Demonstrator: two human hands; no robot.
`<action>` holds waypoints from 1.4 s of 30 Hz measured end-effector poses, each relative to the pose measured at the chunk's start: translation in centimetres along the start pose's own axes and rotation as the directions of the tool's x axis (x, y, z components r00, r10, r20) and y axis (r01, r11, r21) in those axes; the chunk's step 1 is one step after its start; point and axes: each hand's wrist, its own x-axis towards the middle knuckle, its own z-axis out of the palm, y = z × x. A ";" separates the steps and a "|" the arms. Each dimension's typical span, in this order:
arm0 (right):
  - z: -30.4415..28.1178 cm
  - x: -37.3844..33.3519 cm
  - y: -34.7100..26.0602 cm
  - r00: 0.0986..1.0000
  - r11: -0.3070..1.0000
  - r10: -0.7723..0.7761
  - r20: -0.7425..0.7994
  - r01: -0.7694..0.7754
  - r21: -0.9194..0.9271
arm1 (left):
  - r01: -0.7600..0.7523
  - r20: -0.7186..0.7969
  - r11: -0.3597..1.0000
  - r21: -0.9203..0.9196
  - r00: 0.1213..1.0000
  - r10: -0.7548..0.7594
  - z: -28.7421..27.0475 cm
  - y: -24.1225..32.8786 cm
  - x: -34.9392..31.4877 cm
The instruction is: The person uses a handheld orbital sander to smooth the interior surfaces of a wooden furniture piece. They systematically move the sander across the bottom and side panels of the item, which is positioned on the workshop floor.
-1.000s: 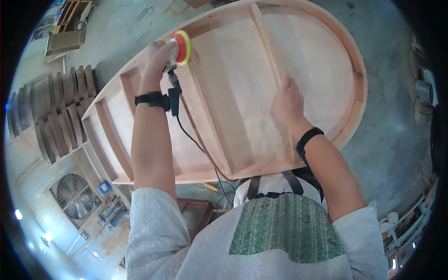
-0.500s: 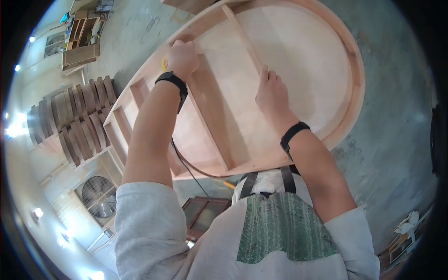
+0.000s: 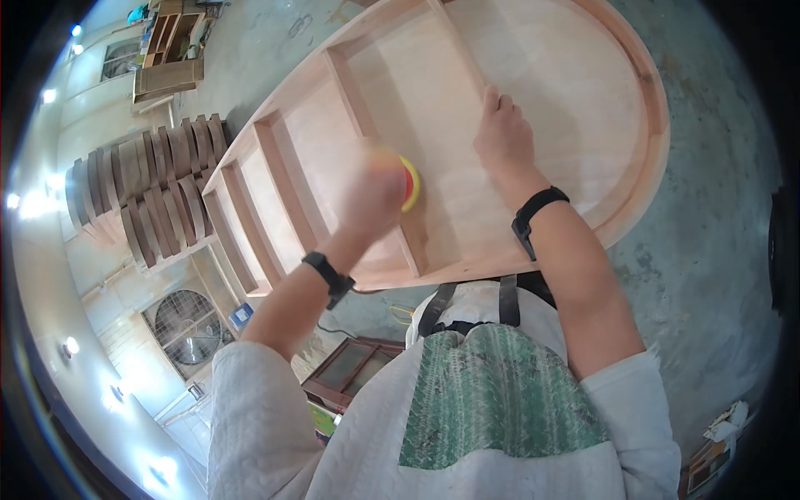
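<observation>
A large rounded wooden frame [image 3: 654, 167], pale and shallow with several crosspieces, spans the upper middle. My left hand [image 3: 372, 196], blurred by motion, is closed over a round yellow-and-red tool [image 3: 412, 182] against a crosspiece [image 3: 411, 250] near the frame's middle. Most of the tool is hidden beneath the hand, so its exact kind does not show. Farther right, my right hand [image 3: 505, 133] grips the near end of the visible part of another crosspiece [image 3: 457, 42], its fingers curled over the wood. Both wrists wear black bands.
Curved wooden pieces [image 3: 146, 179] stand stacked at the left. Behind them is a wall fan [image 3: 187, 329]. Low by my left arm sits a dark-framed glazed panel [image 3: 354, 371]. A wooden cabinet [image 3: 171, 54] is at the far left. Grey concrete floor [image 3: 692, 275] surrounds the frame.
My left hand has come from the far end of the middle crosspiece toward me along it, with the round tool. The right hand keeps hold of its crosspiece. The view has shifted slightly.
</observation>
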 end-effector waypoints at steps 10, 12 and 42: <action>-2.5 -1.0 0.2 0.997 0.997 0.059 0.054 -0.062 0.055 | -0.218 -0.064 0.973 -0.081 0.975 0.213 4.4 5.5 -13.7; -2.4 -0.9 0.3 0.996 0.996 0.071 0.060 -0.074 0.055 | -0.227 0.026 0.973 -0.035 0.973 0.228 4.0 6.1 -13.0; -3.1 -0.5 0.5 0.988 0.982 0.115 0.107 -0.129 0.135 | -0.315 0.022 0.948 -0.043 0.948 0.316 2.7 4.2 -11.3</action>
